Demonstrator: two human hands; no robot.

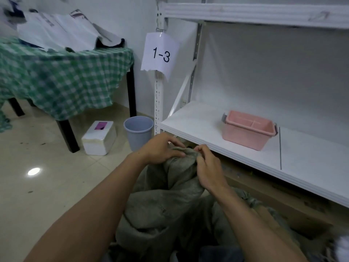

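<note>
Left hand (162, 148) | right hand (206, 165) | both gripping grey garment (170, 195) top edge

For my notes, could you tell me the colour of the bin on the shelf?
Pink; the bin shows clearly in the head view.

Upper left of the frame: a table (69, 135) on black legs, draped in a green-and-white checked cloth (62, 80), with white papers (62, 33) spread over the top. Behind it, plain white wall (132, 19). Lower left: glossy beige floor tiles (47, 195) with a bright round glare spot (34, 171). Beside the table leg, a white foam box (99, 138) with a purple patch on its lid; just right of that, a blue-grey bucket (138, 132). Right half: white metal shelving (158, 95), with a paper sign (160, 53) reading "1-3" hung on the front upright. On the lower shelf board (192, 121), a pink plastic basket (248, 129), with a thin dark line (280, 148) to its right.
</note>
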